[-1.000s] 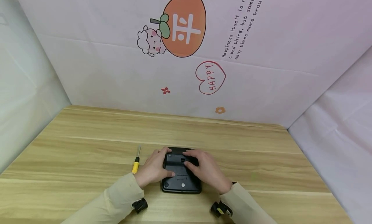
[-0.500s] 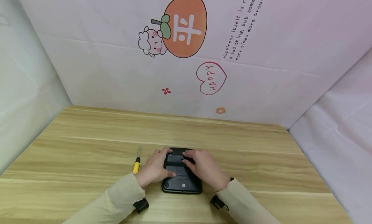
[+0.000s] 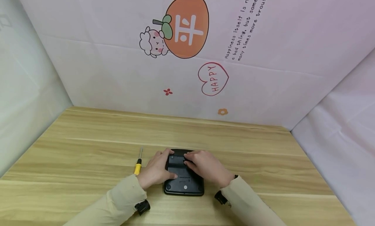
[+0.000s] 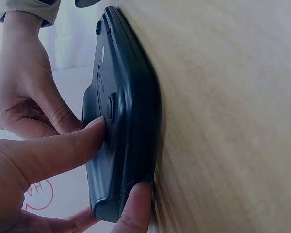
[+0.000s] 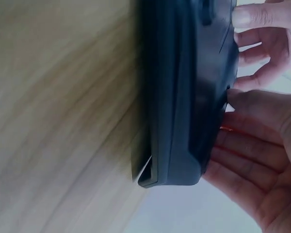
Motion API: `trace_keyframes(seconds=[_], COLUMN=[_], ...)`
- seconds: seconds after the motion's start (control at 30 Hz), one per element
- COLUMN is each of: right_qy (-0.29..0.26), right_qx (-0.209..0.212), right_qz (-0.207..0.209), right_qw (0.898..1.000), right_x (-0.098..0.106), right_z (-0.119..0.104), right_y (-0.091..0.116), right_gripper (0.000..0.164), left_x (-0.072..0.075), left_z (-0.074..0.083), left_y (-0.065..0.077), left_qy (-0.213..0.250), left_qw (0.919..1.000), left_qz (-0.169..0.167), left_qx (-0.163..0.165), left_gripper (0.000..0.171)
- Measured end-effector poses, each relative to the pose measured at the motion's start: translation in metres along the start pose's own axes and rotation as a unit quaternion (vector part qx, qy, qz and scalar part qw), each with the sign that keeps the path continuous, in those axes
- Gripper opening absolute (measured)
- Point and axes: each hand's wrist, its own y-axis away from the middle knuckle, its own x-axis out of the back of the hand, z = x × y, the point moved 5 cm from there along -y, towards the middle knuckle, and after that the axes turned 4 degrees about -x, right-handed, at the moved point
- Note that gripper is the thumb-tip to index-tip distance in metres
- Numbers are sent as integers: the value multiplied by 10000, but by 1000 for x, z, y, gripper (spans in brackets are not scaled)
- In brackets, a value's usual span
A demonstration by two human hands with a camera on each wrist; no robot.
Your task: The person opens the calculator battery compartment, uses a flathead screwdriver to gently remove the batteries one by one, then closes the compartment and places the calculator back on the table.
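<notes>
A black calculator-like device [image 3: 183, 183] lies underside up on the table, its round feet and printed label showing. Along its left side my left hand [image 3: 153, 170] grips it, thumb [image 4: 77, 145] on the back and fingers round the edge. At its upper right, my right hand [image 3: 208, 167] has the fingers bent, with thumb and fingertips on the back near the top edge. The right thumb [image 5: 254, 104] touches the device in the right wrist view. Whatever lies under the right fingertips is hidden.
A screwdriver [image 3: 138, 166] with a yellow and black handle lies just left of my left hand. Behind the wooden table [image 3: 249, 154] hangs a printed white cloth [image 3: 117, 76], with more white cloth at both sides.
The right thumb and fingers have shifted slightly on the back of the device, and the small dark opening seen beside the thumb earlier is out of sight. The left hand keeps its grip.
</notes>
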Motion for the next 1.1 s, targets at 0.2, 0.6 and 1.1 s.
trace_keyframes(seconds=[0.2, 0.6, 1.1], right_qy=[-133, -878, -1108], right_qx=[52, -130, -167], right_qz=[-33, 517, 436], right_qw=[9999, 9947, 9927], right_x=[0, 0, 0], right_z=[2, 10, 10], right_y=[-1, -1, -3], right_gripper=[27, 24, 23], left_x=[0, 1, 1], left_z=[0, -2, -2], left_y=[0, -1, -2], left_qy=[40, 62, 13], left_qw=[10000, 9999, 9999], left_qz=[-16, -21, -43], left_qx=[-3, -93, -99], left_gripper=[74, 73, 73])
